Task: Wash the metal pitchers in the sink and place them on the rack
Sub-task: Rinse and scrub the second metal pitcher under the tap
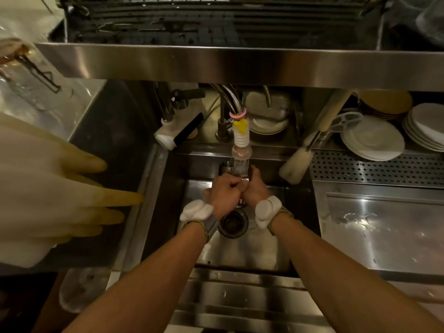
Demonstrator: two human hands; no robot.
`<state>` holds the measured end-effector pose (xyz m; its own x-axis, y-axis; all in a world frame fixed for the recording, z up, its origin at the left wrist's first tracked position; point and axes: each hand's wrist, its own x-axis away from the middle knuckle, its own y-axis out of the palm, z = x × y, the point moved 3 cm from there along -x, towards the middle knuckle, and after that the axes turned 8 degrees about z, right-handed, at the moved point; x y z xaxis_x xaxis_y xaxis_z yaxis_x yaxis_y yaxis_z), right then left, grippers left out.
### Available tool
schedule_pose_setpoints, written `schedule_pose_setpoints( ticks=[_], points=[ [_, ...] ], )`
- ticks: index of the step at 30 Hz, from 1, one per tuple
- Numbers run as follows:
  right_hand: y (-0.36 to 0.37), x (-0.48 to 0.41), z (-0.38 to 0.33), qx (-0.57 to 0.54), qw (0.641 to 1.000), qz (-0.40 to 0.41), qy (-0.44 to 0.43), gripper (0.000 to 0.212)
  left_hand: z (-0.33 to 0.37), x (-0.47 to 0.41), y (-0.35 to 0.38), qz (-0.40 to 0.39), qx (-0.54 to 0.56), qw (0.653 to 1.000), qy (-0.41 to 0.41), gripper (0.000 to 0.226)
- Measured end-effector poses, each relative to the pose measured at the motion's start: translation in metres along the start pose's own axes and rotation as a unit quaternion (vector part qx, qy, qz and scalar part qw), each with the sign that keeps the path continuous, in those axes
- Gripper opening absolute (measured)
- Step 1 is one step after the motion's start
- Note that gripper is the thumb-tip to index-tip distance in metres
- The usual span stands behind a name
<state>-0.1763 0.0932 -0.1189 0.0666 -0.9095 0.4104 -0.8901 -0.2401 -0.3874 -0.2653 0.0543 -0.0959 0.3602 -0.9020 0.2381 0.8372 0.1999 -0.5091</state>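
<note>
A small metal pitcher [230, 171] is held under the tap nozzle [241, 150] over the steel sink [242, 251]. Water runs from the nozzle into it. My left hand [225, 192] is closed around the pitcher's near left side. From the right, my right hand [255, 188] grips it, fingers wrapped over the rim. Most of the pitcher is hidden behind both hands. The dark wire rack [216, 22] sits on the steel shelf [240, 66] above the sink.
The sink drain [233, 223] lies just below my wrists. A bottle brush [298, 164] leans at the sink's right. Stacked white plates [374, 138] stand at the right on a perforated tray [374, 168]. Pale rubber gloves [48, 188] hang at the left.
</note>
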Motion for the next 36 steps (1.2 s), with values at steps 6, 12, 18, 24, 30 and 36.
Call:
schedule_pose_setpoints(
  ticks=[6,12,18,24,30,36],
  points=[
    [0.012,0.001,0.009,-0.088,0.995,-0.033,0.021,0.066,-0.011,-0.001,-0.007,0.017,0.021,1.0,0.001,0.02],
    [-0.006,0.006,0.017,-0.133,0.983,-0.074,0.105,0.08,-0.031,-0.006,-0.021,0.082,0.102,0.986,-0.099,0.046],
    [-0.018,0.003,0.017,-0.078,0.99,-0.094,0.073,0.077,-0.03,-0.015,-0.011,-0.018,0.165,0.979,-0.119,0.078],
    [-0.033,0.003,0.021,-0.016,0.995,-0.099,0.006,0.093,-0.021,-0.017,0.006,0.003,0.075,0.997,0.002,0.087],
    [-0.04,0.004,0.013,0.026,0.993,-0.105,-0.038,0.103,-0.013,-0.014,0.005,0.021,0.056,0.996,0.061,0.096],
    [-0.035,0.003,0.01,0.053,0.991,-0.101,-0.065,0.103,-0.021,-0.015,0.0,0.026,0.073,0.994,0.073,0.093]
  ],
)
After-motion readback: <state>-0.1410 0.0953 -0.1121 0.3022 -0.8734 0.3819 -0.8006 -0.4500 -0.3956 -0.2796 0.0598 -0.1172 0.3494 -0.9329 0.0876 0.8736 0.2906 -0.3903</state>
